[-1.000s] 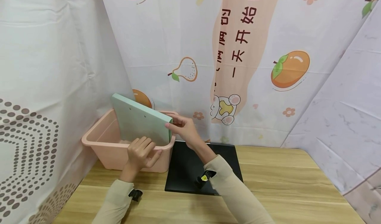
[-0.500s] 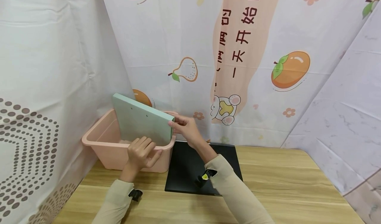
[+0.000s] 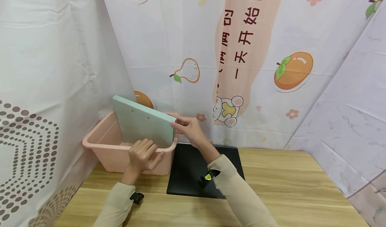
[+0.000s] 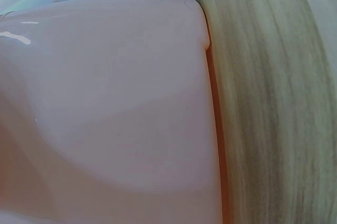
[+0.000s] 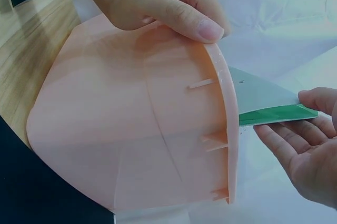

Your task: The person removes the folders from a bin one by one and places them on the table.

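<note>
A pale mint-green file folder [image 3: 144, 123] with small rivets stands on edge, tilted, inside a pink plastic bin [image 3: 105, 155]. My right hand [image 3: 190, 129] pinches the folder's near right upper corner, thumb on one face and fingers on the other. In the right wrist view that hand [image 5: 316, 150] holds the folder [image 5: 268, 92], whose end shows a brighter green inside. My left hand [image 3: 141, 155] grips the front rim of the bin, fingers bent over it and thumb along the rim. The left wrist view is filled by the bin's outer wall [image 4: 121, 103]. The folder's lower part is hidden behind the bin's front wall.
A flat black rectangular panel [image 3: 193, 170] lies on the wood-grain table [image 3: 280, 180], just right of the bin. White printed curtains [image 3: 181, 29] hang behind and to the left of the bin. A pale marbled sheet [image 3: 352, 113] hangs at the right.
The folder's upper corner has shifted slightly right, with my right hand moving along with it. My left hand stays on the bin's rim.
</note>
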Motion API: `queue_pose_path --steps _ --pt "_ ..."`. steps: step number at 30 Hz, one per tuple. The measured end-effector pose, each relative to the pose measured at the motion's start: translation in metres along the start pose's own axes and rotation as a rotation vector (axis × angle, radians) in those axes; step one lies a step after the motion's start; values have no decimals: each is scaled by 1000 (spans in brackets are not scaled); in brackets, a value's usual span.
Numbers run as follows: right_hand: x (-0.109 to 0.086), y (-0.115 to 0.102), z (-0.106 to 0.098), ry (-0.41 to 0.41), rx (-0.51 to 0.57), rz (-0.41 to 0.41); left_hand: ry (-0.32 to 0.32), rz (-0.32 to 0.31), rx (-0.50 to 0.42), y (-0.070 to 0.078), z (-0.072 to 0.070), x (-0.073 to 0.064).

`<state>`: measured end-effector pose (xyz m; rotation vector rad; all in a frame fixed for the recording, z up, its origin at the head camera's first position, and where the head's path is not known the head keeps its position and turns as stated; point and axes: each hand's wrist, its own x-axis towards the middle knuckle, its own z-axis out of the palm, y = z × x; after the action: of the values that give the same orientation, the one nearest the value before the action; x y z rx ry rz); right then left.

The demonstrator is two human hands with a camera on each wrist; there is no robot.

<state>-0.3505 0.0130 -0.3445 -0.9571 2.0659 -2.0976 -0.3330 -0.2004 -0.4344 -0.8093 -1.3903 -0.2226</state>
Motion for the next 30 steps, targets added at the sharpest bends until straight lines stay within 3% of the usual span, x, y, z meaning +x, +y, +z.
queue_pose_path --steps 9,17,24,30 --pt "4 2 -2 -35 2 -74 5 6 -5 0 1 -2" --pt "4 4 -4 -50 -48 -112 9 7 -7 0 1 -2" --pt "4 1 -4 -38 -173 -162 15 7 -9 0 2 -2" --pt "3 2 0 -28 -174 -173 21 8 -11 0 2 -1"
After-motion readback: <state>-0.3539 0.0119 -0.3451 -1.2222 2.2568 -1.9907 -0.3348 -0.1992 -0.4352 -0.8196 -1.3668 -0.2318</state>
